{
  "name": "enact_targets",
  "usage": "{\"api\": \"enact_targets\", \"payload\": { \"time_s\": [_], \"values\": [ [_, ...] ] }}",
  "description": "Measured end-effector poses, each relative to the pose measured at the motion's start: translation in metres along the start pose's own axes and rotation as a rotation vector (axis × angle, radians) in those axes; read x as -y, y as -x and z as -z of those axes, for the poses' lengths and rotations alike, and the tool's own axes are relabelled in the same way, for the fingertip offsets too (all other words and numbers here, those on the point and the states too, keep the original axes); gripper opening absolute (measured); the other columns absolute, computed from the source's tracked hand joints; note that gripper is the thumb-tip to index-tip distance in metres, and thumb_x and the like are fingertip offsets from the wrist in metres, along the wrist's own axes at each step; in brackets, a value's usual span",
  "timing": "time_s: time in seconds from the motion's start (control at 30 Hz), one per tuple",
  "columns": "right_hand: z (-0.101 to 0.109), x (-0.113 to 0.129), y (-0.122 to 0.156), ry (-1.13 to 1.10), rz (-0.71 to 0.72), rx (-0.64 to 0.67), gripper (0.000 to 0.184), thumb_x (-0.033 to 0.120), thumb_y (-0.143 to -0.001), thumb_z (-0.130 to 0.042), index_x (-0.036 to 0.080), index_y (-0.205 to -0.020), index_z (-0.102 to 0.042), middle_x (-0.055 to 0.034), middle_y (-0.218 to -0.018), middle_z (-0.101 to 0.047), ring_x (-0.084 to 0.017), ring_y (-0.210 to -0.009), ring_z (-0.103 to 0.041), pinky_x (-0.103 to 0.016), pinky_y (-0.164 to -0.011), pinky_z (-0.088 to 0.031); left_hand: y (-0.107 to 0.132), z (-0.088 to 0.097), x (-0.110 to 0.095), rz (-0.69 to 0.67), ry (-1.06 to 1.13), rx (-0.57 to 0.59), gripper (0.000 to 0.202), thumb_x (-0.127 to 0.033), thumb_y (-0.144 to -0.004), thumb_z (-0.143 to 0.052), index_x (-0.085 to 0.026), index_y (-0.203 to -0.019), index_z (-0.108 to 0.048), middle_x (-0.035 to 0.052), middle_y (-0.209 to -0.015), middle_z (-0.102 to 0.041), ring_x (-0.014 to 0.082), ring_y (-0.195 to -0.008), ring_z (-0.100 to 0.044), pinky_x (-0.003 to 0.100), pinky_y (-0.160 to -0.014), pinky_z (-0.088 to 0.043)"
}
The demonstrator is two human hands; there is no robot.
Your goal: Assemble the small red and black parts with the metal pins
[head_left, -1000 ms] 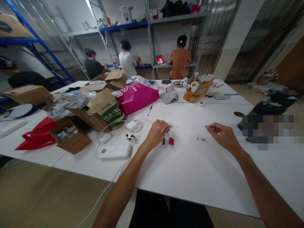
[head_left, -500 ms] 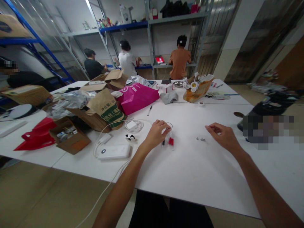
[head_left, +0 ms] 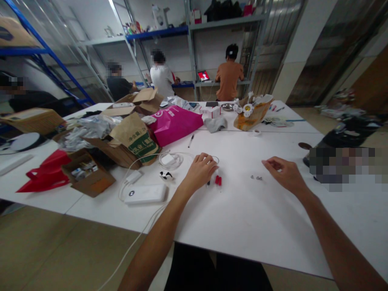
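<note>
Left hand (head_left: 201,169) curled, grip hidden | small red cylinders (head_left: 218,180) on bench (head_left: 236,220), just right of it, long axes roughly fore-and-aft | right hand (head_left: 282,173) farther, loosely curled, contents unclear

A smooth white table (head_left: 248,218) with a soft sheen. On it, small red pieces (head_left: 218,180) look like plastic; tiny grey pieces (head_left: 256,178) look like shiny metal. The power bank (head_left: 146,194) is smooth white plastic. Crumpled wrapping (head_left: 91,129) shines like plastic film. The open box (head_left: 93,184) is matt brown cardboard, the printed sack (head_left: 133,131) creased paper. The grey cloth (head_left: 216,125) is matt; the round dish (head_left: 227,107) gleams like polished metal.
</note>
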State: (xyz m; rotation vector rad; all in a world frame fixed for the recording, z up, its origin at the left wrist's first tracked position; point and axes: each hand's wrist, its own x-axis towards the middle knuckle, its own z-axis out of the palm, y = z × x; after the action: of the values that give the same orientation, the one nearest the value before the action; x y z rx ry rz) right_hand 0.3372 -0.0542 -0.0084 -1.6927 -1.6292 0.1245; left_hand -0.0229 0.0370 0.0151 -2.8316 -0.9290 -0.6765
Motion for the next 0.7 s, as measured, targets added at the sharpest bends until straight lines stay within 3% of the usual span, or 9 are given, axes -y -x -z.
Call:
{"api": "enact_targets", "payload": {
  "time_s": [0.2,0.5,0.7],
  "values": [
    [-0.0006,0.0000,0.0001,-0.009,0.004,0.000,0.043,0.064,-0.098,-0.063,0.022,-0.090,-0.072,-0.0024,-0.081,-0.074,-0.016,-0.069,-0.067,-0.032,-0.070,-0.051,0.0016,-0.0032,0.0017,0.010,-0.044,-0.001,0.022,-0.033,-0.110,-0.056,-0.021,-0.114,-0.075,0.0100,-0.112,-0.074,0.0310,-0.124,-0.054,0.047,-0.106,-0.041],
    [-0.0004,0.0005,-0.0005,-0.011,-0.008,0.005,0.043,0.064,-0.098,-0.063,0.023,-0.090,-0.072,-0.0013,-0.080,-0.073,-0.015,-0.069,-0.066,-0.031,-0.070,-0.051,-0.0010,-0.0064,0.0049,0.126,0.079,-0.037,0.016,-0.038,-0.101,-0.073,-0.024,-0.108,-0.073,0.0055,-0.108,-0.079,0.0283,-0.115,-0.060,0.045,-0.101,-0.043],
    [0.0008,0.0014,-0.0012,0.007,-0.002,-0.004,0.044,0.065,-0.098,-0.062,0.023,-0.090,-0.073,-0.0017,-0.081,-0.074,-0.016,-0.068,-0.067,-0.031,-0.069,-0.051,-0.0005,-0.0029,0.0037,0.162,0.167,-0.088,0.012,-0.035,-0.101,-0.074,-0.025,-0.108,-0.073,0.0038,-0.106,-0.080,0.0266,-0.111,-0.062,0.044,-0.099,-0.044]
  ]
}}
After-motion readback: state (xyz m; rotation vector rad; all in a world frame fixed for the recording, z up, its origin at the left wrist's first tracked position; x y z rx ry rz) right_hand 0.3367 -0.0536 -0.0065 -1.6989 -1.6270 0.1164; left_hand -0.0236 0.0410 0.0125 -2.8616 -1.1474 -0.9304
